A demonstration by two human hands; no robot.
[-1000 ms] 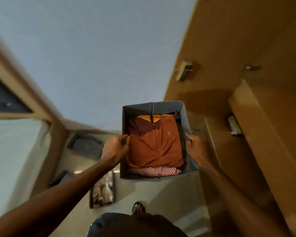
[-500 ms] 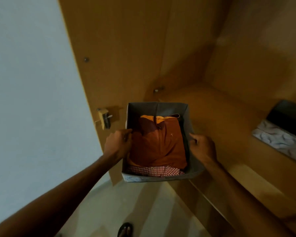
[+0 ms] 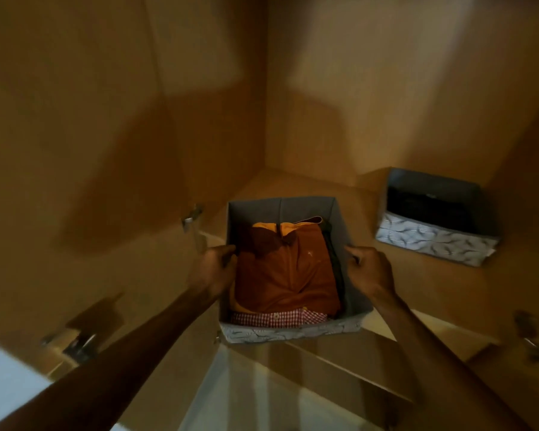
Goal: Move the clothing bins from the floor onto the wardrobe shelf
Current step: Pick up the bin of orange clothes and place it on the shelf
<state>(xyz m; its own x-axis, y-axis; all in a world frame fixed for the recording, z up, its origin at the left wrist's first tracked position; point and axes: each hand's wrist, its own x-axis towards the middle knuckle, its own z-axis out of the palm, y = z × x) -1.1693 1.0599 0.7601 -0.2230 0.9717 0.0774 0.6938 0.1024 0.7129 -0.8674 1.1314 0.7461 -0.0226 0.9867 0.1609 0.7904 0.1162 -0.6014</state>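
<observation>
A grey fabric bin [image 3: 287, 331] with a patterned front holds folded clothes: a rust-orange shirt [image 3: 288, 272] on top and a red checked one beneath. My left hand [image 3: 215, 269] grips its left rim and my right hand [image 3: 367, 269] grips its right rim. The bin is at the front left of the wooden wardrobe shelf [image 3: 296, 185], its near end past the shelf's front edge; whether it rests on the shelf I cannot tell. A second bin [image 3: 433, 242] with dark clothes stands on the shelf to the right.
The wardrobe's side wall [image 3: 106, 135] rises close on the left with metal hinges [image 3: 192, 217] on it. Its back panel [image 3: 386, 88] closes the rear. A lower shelf edge [image 3: 339, 368] and pale floor [image 3: 231, 399] lie below.
The bin has been carried from over the floor up and into the wardrobe, and now sits at shelf height. The view has swung right, so the second bin is in full sight.
</observation>
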